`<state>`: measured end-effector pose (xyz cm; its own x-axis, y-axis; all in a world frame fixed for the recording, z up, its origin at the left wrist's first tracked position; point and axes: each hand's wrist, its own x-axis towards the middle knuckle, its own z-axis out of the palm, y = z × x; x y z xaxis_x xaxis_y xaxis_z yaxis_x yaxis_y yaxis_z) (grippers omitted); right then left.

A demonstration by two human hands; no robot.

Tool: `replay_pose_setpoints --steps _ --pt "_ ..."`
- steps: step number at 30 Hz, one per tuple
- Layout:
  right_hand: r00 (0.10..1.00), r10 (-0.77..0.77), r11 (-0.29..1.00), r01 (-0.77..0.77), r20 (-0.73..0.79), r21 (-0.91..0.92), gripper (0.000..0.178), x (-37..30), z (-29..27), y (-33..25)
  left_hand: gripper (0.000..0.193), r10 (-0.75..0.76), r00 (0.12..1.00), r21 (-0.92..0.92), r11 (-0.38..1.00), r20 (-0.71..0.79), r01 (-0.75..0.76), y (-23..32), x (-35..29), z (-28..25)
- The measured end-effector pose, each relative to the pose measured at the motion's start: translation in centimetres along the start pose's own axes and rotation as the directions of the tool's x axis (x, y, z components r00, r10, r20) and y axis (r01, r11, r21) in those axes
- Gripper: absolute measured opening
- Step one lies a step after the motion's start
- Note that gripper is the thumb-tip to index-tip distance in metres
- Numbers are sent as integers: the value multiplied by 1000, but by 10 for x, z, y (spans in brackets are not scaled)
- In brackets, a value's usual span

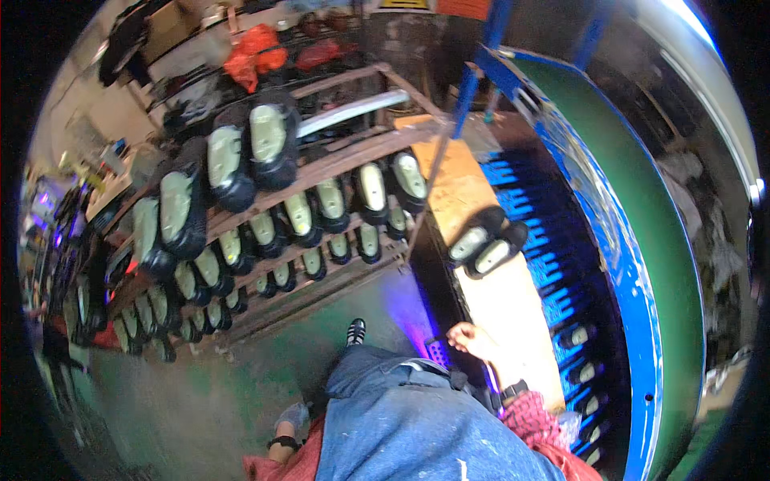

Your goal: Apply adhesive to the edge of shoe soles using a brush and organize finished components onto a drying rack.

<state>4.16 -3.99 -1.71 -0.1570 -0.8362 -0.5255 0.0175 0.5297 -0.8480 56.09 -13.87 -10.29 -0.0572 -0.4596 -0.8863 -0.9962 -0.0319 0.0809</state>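
Observation:
My right hand (473, 341) is over the near left edge of the pale bench top (513, 317), its fingers loosely bent and apart, with nothing seen in them. Farther along that bench lies a pair of black shoes (488, 244) with pale insides, out of reach of the hand. Low at my left side hangs my left hand (293, 418), greyish and blurred, possibly gloved, with a dark band at the wrist. Its fingers cannot be made out, and it touches nothing that I can see.
A tiered metal rack (345, 160) holds rows of black shoes with pale insides. Right of the bench, a blue-toothed conveyor (545, 272) carries several shoes beside a blue and green machine frame (634, 216). Green-stained floor (233, 385) lies between me and the rack.

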Motion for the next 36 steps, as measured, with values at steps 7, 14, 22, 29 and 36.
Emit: replay_pose_setpoints --steps 7,14,22,29,36 --pt "999 49 999 -50 20 15 21 3 7 -20 68 -107 960 -371 929 -259 4 30 7 -38" --pt "826 -563 820 554 -28 -147 16 54 33 -162 56 -219 818 -591 788 -532 -173 66 -32 -111" --pt "251 -942 330 813 -224 -480 18 168 20 -383 34 -736 -146 -9 203 -661 -979 -80 -189 -288" --pt "557 -830 204 338 20 -919 21 244 33 -386 39 -440 -350 -360 892 -827 -271 -230 -248 -460" --pt "750 -660 275 186 -44 -943 32 214 55 -405 53 -387 -156 -378 922 -909 -81 -223 -184 -463"
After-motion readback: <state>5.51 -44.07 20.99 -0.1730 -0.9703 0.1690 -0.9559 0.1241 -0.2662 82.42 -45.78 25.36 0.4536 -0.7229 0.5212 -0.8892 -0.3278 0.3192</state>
